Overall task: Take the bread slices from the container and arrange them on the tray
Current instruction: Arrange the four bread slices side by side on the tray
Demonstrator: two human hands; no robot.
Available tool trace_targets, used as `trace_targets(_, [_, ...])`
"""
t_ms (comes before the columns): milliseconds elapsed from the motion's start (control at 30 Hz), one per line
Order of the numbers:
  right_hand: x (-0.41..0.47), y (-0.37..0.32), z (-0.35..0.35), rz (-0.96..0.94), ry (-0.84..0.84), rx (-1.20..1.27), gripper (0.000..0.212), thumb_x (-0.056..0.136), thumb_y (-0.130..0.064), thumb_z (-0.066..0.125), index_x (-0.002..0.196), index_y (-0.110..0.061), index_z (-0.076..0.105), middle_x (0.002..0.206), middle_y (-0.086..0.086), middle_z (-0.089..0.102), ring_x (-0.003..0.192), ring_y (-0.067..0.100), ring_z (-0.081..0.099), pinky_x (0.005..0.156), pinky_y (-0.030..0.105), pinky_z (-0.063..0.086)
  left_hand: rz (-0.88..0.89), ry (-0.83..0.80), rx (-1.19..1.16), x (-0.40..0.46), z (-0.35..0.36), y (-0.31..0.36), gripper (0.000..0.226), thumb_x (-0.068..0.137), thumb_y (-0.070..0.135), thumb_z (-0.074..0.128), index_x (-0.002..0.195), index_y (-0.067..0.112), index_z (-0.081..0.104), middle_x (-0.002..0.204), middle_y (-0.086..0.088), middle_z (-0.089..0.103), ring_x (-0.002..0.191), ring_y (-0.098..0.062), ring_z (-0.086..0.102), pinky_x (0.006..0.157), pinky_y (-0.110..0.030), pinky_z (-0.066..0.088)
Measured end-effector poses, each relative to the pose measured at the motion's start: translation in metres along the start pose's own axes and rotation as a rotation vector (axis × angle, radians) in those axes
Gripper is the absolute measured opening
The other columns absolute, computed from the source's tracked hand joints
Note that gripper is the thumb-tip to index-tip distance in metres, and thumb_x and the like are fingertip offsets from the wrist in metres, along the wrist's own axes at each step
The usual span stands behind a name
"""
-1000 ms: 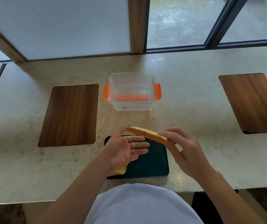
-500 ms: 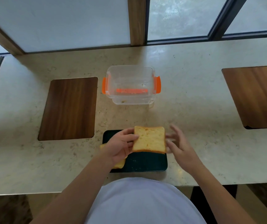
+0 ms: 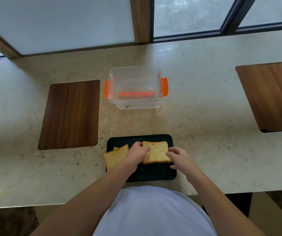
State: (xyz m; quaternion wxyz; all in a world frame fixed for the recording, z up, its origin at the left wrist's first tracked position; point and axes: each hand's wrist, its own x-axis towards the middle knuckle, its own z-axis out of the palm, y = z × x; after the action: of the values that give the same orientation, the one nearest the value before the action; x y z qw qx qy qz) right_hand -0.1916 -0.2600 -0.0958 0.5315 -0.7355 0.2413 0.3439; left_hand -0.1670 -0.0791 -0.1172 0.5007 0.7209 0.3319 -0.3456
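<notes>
A dark tray (image 3: pixel 154 174) lies at the counter's near edge. A bread slice (image 3: pixel 156 153) rests flat on its middle. My left hand (image 3: pixel 136 155) grips the slice's left edge, and my right hand (image 3: pixel 179 158) touches its right edge with fingers curled on it. Two more bread slices (image 3: pixel 115 155) overlap at the tray's left side, one hanging over the rim. The clear container (image 3: pixel 135 87) with orange clips stands beyond the tray and holds only crumbs.
A wooden inset panel (image 3: pixel 71 114) sits in the stone counter to the left, another wooden panel (image 3: pixel 271 96) to the right. Windows and a wooden post (image 3: pixel 140 19) back the counter. My white shirt fills the bottom of the view.
The slice went from tilted in my right hand above the tray to lying flat on it. My left hand took its left edge; my right hand let go, then touched the right edge.
</notes>
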Motion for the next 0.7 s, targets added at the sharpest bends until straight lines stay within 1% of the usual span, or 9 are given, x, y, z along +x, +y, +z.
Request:
trace_targets(100, [0.007,-0.007,-0.003,-0.028,0.031,-0.039,0.046,0.098,-0.026,0.056,0.143,-0.014,0.05,0.111,-0.008,0.057,0.094,0.004,0.057,0.072,0.026,0.054,0.007,-0.033,0.004,0.009,0.003,0.009,0.063,0.089,0.032,0.061,0.145,0.016,0.039,0.114,0.003,0.05,0.103,-0.017,0.053,0.085,-0.034,0.049])
trace_targets(200, [0.009,-0.011,-0.008,-0.056,0.066,-0.091,0.048,0.098,-0.025,0.057,0.144,-0.013,0.049,0.123,-0.002,0.059,0.108,0.015,0.059,0.091,0.039,0.056,0.018,-0.036,-0.018,0.015,0.004,0.015,0.06,0.088,0.033,0.062,0.143,0.017,0.043,0.105,0.01,0.053,0.095,-0.012,0.055,0.084,-0.034,0.05])
trace_targets(267, [0.009,-0.012,-0.009,-0.068,0.067,-0.143,0.05,0.097,-0.024,0.057,0.145,-0.012,0.048,0.133,0.002,0.059,0.115,0.018,0.057,0.099,0.044,0.053,0.006,-0.029,-0.014,0.018,0.005,0.016,0.067,0.088,0.033,0.063,0.148,0.015,0.038,0.124,0.004,0.055,0.109,-0.017,0.055,0.094,-0.038,0.051])
trace_targets(333, [0.009,-0.011,-0.01,-0.078,0.071,-0.198,0.054,0.096,-0.025,0.057,0.147,-0.011,0.046,0.14,0.006,0.055,0.111,0.019,0.059,0.095,0.041,0.055,-0.007,-0.023,-0.02,0.02,0.004,0.017,0.074,0.088,0.032,0.063,0.152,0.014,0.032,0.143,-0.007,0.048,0.122,-0.023,0.052,0.099,-0.039,0.049])
trace_targets(467, [0.009,-0.008,-0.009,-0.09,0.089,-0.249,0.058,0.096,-0.028,0.057,0.149,-0.01,0.043,0.147,0.01,0.048,0.122,0.023,0.055,0.097,0.043,0.053,0.024,-0.005,-0.003,0.017,0.001,0.01,0.076,0.085,0.037,0.061,0.151,0.013,0.034,0.148,-0.008,0.046,0.129,-0.023,0.048,0.107,-0.043,0.044])
trace_targets(500, [0.009,-0.007,-0.009,-0.089,0.086,-0.251,0.057,0.096,-0.028,0.057,0.149,-0.01,0.043,0.147,0.011,0.049,0.122,0.023,0.054,0.098,0.042,0.053,0.022,-0.005,0.005,0.017,0.001,0.007,0.075,0.085,0.036,0.061,0.15,0.012,0.035,0.143,-0.008,0.049,0.126,-0.023,0.05,0.107,-0.044,0.044])
trace_targets(567, [0.009,-0.007,-0.006,-0.086,0.08,-0.252,0.058,0.096,-0.027,0.057,0.149,-0.009,0.043,0.146,0.011,0.05,0.123,0.024,0.054,0.099,0.044,0.052,0.0,-0.008,-0.007,0.016,0.003,0.002,0.068,0.088,0.033,0.061,0.148,0.01,0.039,0.118,-0.004,0.06,0.107,-0.019,0.058,0.102,-0.043,0.049])
trace_targets(633, [0.01,-0.008,-0.004,-0.085,0.08,-0.267,0.059,0.095,-0.027,0.057,0.149,-0.009,0.043,0.145,0.01,0.051,0.124,0.024,0.054,0.101,0.046,0.051,-0.019,-0.005,-0.021,0.016,0.006,0.002,0.055,0.091,0.029,0.061,0.141,0.011,0.048,0.095,0.003,0.058,0.092,-0.014,0.058,0.095,-0.04,0.054])
trace_targets(700, [0.011,-0.01,-0.003,-0.084,0.083,-0.273,0.059,0.095,-0.027,0.057,0.149,-0.009,0.043,0.14,0.007,0.053,0.114,0.02,0.057,0.099,0.047,0.052,-0.029,-0.005,-0.027,0.016,0.008,0.005,0.044,0.092,0.026,0.06,0.133,0.01,0.055,0.094,0.002,0.057,0.093,-0.015,0.058,0.09,-0.037,0.056])
